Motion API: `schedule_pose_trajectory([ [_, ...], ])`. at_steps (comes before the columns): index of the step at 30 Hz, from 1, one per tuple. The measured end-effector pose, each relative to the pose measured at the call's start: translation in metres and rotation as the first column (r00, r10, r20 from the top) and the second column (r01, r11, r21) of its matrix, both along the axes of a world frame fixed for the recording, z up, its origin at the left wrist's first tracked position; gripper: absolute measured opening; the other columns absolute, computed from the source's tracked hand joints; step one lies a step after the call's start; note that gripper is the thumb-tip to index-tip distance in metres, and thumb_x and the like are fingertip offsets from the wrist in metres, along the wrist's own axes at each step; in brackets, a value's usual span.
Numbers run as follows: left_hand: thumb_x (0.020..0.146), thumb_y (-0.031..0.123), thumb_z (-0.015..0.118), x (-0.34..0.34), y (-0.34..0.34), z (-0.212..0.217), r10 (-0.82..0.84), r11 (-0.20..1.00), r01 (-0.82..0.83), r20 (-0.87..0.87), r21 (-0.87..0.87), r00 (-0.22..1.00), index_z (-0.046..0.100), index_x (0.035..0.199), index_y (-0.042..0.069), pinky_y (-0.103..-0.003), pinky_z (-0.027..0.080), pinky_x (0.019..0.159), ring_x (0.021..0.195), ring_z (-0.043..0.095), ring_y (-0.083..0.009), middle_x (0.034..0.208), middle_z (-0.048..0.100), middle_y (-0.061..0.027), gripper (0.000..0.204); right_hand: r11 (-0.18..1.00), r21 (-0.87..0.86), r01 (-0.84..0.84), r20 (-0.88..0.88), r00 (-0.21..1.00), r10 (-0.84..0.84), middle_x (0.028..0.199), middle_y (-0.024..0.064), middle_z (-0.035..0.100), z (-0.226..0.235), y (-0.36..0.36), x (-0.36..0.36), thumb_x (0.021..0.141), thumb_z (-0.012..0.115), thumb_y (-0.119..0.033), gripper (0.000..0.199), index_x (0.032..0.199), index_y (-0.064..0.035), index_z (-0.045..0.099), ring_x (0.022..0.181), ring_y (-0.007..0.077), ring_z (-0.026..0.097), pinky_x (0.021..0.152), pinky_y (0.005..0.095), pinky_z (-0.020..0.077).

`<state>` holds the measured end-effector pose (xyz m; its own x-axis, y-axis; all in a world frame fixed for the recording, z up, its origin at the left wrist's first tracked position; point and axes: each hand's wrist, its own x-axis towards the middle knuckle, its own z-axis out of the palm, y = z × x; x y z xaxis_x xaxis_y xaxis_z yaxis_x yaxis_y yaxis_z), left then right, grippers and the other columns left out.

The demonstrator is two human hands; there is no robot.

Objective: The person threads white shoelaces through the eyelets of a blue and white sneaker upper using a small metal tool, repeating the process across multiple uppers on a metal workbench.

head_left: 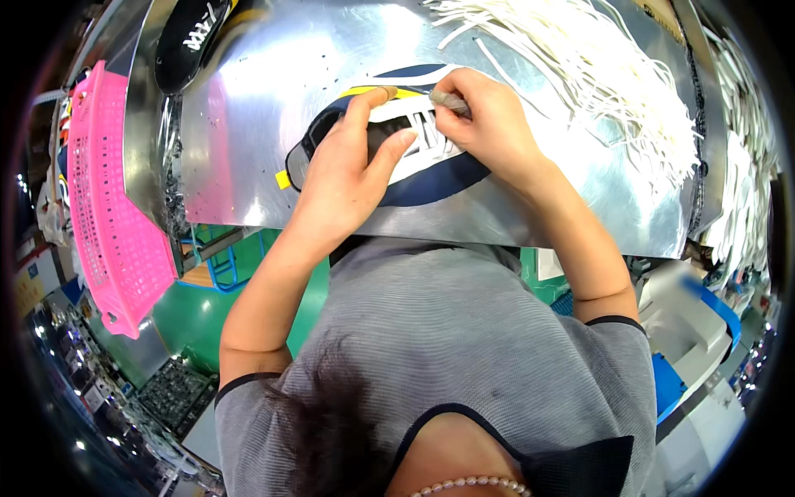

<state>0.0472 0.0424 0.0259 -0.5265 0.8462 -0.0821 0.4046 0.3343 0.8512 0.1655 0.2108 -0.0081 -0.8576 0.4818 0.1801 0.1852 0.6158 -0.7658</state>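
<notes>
A navy, white and yellow shoe upper (439,187) lies on its side on the metal tabletop, near the front edge. White shoelace strands (429,132) cross its opening. My left hand (346,170) grips the upper at its left part, with the index finger on the yellow and white band and the thumb at the opening. At the eyelet edge, my right hand (489,120) is closed in a pinch on a white shoelace, mostly hidden by the fingers. A greyish wrap (450,103) covers one fingertip of that hand.
Many loose white laces (571,66) spread over the back right of the metal tabletop (248,141). A black shoe piece (184,45) lies at the back left. The pink plastic basket (108,207) stands beyond the left edge. More white laces (745,166) hang at the far right.
</notes>
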Motion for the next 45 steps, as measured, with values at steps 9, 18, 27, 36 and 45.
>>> schedule_pose_trajectory([
  [9, 0.096, 0.018, 0.065, -0.001, 0.001, -0.009, 0.016, 1.000, -0.014, -0.132, 0.016, 0.991, 0.056, 0.130, 0.005, -0.038, 0.049, 0.080, 0.088, 0.063, -0.0282, 0.101, 0.064, -0.0173, 0.038, 0.953, -0.294, 0.070, -0.100, 0.990, -0.104, 0.081, 0.0091, 0.064, -0.005, -0.001, 0.025, 0.083, 0.066, -0.008, 0.013, 0.095, -0.0028, 0.064, 0.067, 0.0199, 0.061, 0.062, 0.0314, 0.0493],
  [18, 0.092, 0.015, 0.069, -0.008, 0.003, 0.003, -0.114, 0.993, 0.103, -0.261, -0.054, 0.958, 0.055, 0.130, 0.001, -0.036, 0.051, 0.088, 0.101, 0.066, -0.0278, 0.117, 0.066, -0.0170, 0.042, 0.931, 0.117, -0.347, -0.071, 0.932, 0.356, 0.100, 0.0076, 0.057, 0.004, 0.003, 0.054, 0.077, 0.072, 0.004, 0.025, 0.100, -0.0047, 0.065, 0.080, 0.0216, 0.062, 0.064, 0.0308, 0.0530],
  [27, 0.086, 0.022, 0.075, -0.008, -0.002, -0.003, -0.360, 0.932, 0.315, -0.364, -0.178, 0.859, 0.043, 0.145, 0.009, -0.041, 0.053, 0.078, 0.092, 0.068, -0.0359, 0.104, 0.070, -0.0183, 0.068, 0.779, 0.396, -0.485, 0.222, 0.874, 0.432, 0.098, 0.0106, 0.056, 0.011, 0.012, 0.048, 0.083, 0.069, -0.005, 0.018, 0.098, -0.0025, 0.059, 0.072, 0.0281, 0.064, 0.061, 0.0366, 0.0546],
  [36, 0.088, 0.022, 0.072, -0.010, -0.002, 0.006, -0.418, 0.902, 0.366, -0.255, -0.228, 0.872, 0.027, 0.155, 0.012, -0.044, 0.051, 0.068, 0.077, 0.066, -0.0402, 0.090, 0.072, -0.0172, 0.082, 0.821, 0.250, -0.513, 0.051, 0.854, 0.518, 0.105, 0.0139, 0.058, 0.007, 0.029, 0.050, 0.074, 0.071, 0.006, 0.038, 0.105, -0.0040, 0.054, 0.084, 0.0333, 0.063, 0.070, 0.0384, 0.0530],
  [45, 0.086, 0.020, 0.072, -0.014, -0.004, 0.007, -0.439, 0.896, 0.406, -0.225, -0.182, 0.870, 0.027, 0.156, 0.012, -0.045, 0.051, 0.070, 0.077, 0.065, -0.0403, 0.088, 0.071, -0.0164, 0.084, 0.982, -0.144, -0.119, -0.222, 0.971, 0.085, 0.101, 0.0098, 0.059, -0.002, 0.018, 0.054, 0.092, 0.063, 0.000, 0.011, 0.101, -0.0019, 0.058, 0.074, 0.0196, 0.059, 0.064, 0.0270, 0.0477],
])
